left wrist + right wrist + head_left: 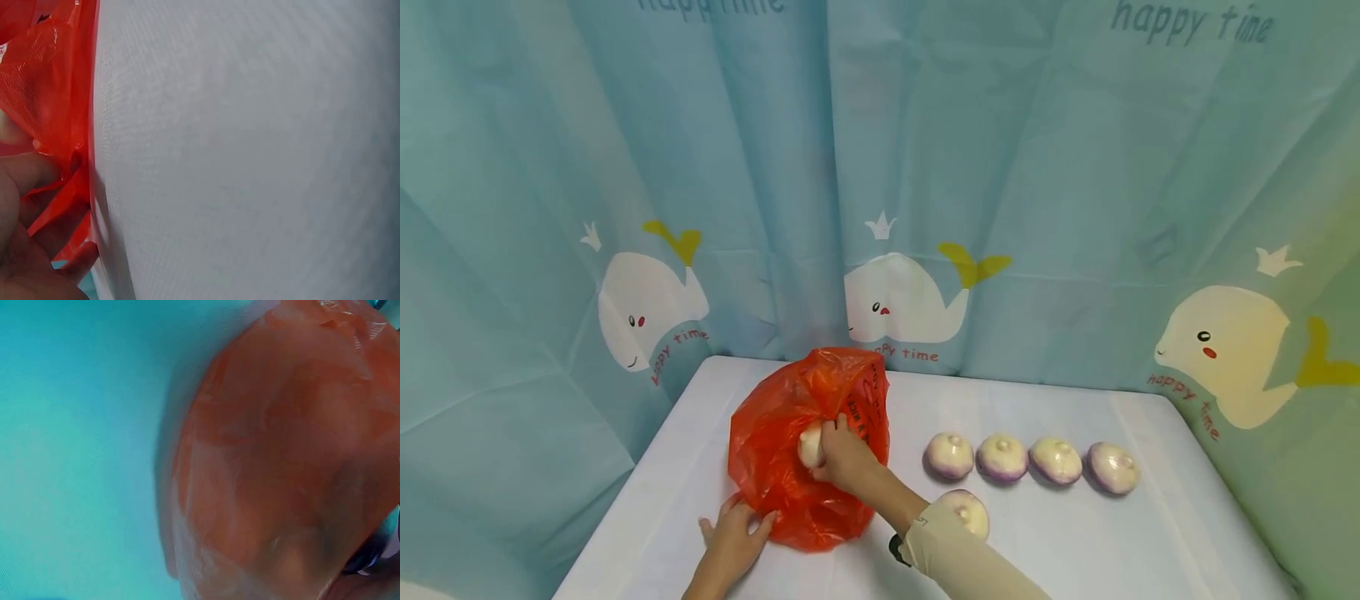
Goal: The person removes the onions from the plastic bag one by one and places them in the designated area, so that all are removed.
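Observation:
A red plastic bag with dark printing stands with its mouth spread on the left part of the white table. My right hand grips a whitish turnip within the bag's mouth. Low at the bag's near left edge is my left hand, its thumb and fingers around the thin film; the left wrist view shows red plastic running between the fingers. In the right wrist view the bag fills much of the picture, and the turnip's body cannot be made out clearly.
Several white-and-purple turnips lie in a row right of the bag. One more turnip lies nearer, partly behind the right sleeve. A blue curtain with whale pictures hangs behind the table.

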`<state>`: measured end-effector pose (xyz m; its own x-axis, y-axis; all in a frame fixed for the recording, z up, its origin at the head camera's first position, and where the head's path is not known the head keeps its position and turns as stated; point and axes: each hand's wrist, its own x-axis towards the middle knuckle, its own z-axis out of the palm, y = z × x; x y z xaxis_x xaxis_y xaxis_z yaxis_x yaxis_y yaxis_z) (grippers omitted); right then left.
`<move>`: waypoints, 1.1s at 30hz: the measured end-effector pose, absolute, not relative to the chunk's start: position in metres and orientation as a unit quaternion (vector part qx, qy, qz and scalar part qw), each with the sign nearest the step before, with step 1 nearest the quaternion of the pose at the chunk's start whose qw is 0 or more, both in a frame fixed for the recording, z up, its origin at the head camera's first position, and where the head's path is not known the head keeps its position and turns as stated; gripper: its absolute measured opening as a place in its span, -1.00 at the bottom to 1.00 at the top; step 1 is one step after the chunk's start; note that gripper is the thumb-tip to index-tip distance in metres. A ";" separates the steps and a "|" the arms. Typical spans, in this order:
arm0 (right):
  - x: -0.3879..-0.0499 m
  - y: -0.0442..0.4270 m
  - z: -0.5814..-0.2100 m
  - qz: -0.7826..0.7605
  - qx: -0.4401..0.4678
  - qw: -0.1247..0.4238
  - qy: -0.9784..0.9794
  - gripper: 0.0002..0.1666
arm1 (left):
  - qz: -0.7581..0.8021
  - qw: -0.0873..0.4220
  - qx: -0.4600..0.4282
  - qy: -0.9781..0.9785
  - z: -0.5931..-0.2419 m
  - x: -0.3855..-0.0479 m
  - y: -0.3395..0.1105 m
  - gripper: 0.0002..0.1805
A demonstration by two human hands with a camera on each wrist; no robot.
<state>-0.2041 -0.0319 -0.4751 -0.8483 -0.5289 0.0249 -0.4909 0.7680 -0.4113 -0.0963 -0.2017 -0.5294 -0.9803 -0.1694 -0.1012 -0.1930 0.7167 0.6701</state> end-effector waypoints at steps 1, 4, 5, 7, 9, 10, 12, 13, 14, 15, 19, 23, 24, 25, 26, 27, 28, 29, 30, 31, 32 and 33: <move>-0.202 -0.029 -0.474 -0.209 -0.281 0.038 0.936 -0.31 | 0.363 0.018 -0.100 0.926 -0.529 -0.096 -0.201 -0.55; -0.193 -0.020 -0.471 -0.230 -0.306 0.022 0.923 -0.26 | 0.359 0.022 -0.104 0.927 -0.529 -0.096 -0.201 -0.55; -0.190 -0.017 -0.470 -0.240 -0.314 0.020 0.918 -0.22 | 0.359 0.022 -0.104 0.927 -0.529 -0.096 -0.201 -0.56; -0.184 -0.012 -0.468 -0.260 -0.323 0.021 0.910 -0.12 | 0.360 0.022 -0.105 0.927 -0.528 -0.096 -0.200 -0.56; -0.178 -0.007 -0.466 -0.278 -0.327 0.022 0.903 -0.03 | 0.361 0.022 -0.104 0.926 -0.528 -0.096 -0.200 -0.55; -0.175 -0.005 -0.466 -0.285 -0.329 0.018 0.900 0.00 | 0.363 0.021 -0.104 0.926 -0.528 -0.097 -0.200 -0.55; -0.170 0.000 -0.466 -0.299 -0.331 0.007 0.895 0.02 | 0.366 0.021 -0.103 0.925 -0.528 -0.096 -0.201 -0.55; -0.167 0.003 -0.466 -0.308 -0.335 0.001 0.891 0.01 | 0.366 0.021 -0.102 0.925 -0.528 -0.096 -0.201 -0.55; -0.164 0.006 -0.466 -0.316 -0.338 -0.003 0.886 0.00 | 0.367 0.023 -0.102 0.924 -0.528 -0.096 -0.201 -0.55; -0.161 0.009 -0.466 -0.322 -0.342 -0.010 0.883 -0.01 | 0.367 0.024 -0.102 0.924 -0.528 -0.096 -0.201 -0.55; -0.150 0.022 -0.463 -0.362 -0.341 -0.014 0.867 0.00 | 0.366 0.031 -0.106 0.924 -0.528 -0.097 -0.202 -0.55; -0.140 0.037 -0.464 -0.405 -0.333 -0.025 0.851 0.01 | 0.371 0.029 -0.103 0.922 -0.530 -0.098 -0.201 -0.55; -0.137 0.040 -0.466 -0.415 -0.334 -0.029 0.846 0.01 | 0.372 0.030 -0.102 0.922 -0.530 -0.099 -0.201 -0.55; -0.135 0.044 -0.468 -0.422 -0.336 -0.033 0.842 0.01 | 0.372 0.030 -0.103 0.922 -0.530 -0.099 -0.201 -0.55; -0.132 0.047 -0.470 -0.431 -0.336 -0.034 0.837 0.01 | 0.371 0.030 -0.104 0.922 -0.530 -0.099 -0.202 -0.54; -0.130 0.050 -0.473 -0.441 -0.336 -0.034 0.831 0.00 | 0.370 0.031 -0.105 0.923 -0.531 -0.099 -0.202 -0.54; -0.127 0.054 -0.476 -0.449 -0.335 -0.035 0.828 0.00 | 0.368 0.034 -0.108 0.923 -0.531 -0.099 -0.203 -0.54; -0.125 0.057 -0.479 -0.456 -0.335 -0.037 0.824 0.00 | 0.367 0.037 -0.110 0.923 -0.532 -0.098 -0.203 -0.55; -0.123 0.061 -0.482 -0.461 -0.335 -0.043 0.821 -0.01 | 0.365 0.038 -0.111 0.924 -0.532 -0.098 -0.204 -0.56; -0.121 0.065 -0.485 -0.466 -0.334 -0.050 0.818 -0.02 | 0.364 0.038 -0.111 0.924 -0.533 -0.098 -0.204 -0.56; -0.119 0.069 -0.487 -0.471 -0.334 -0.058 0.814 -0.02 | 0.364 0.038 -0.110 0.924 -0.533 -0.098 -0.204 -0.56; -0.118 0.074 -0.488 -0.471 -0.339 -0.073 0.811 -0.03 | 0.364 0.038 -0.109 0.924 -0.534 -0.098 -0.204 -0.57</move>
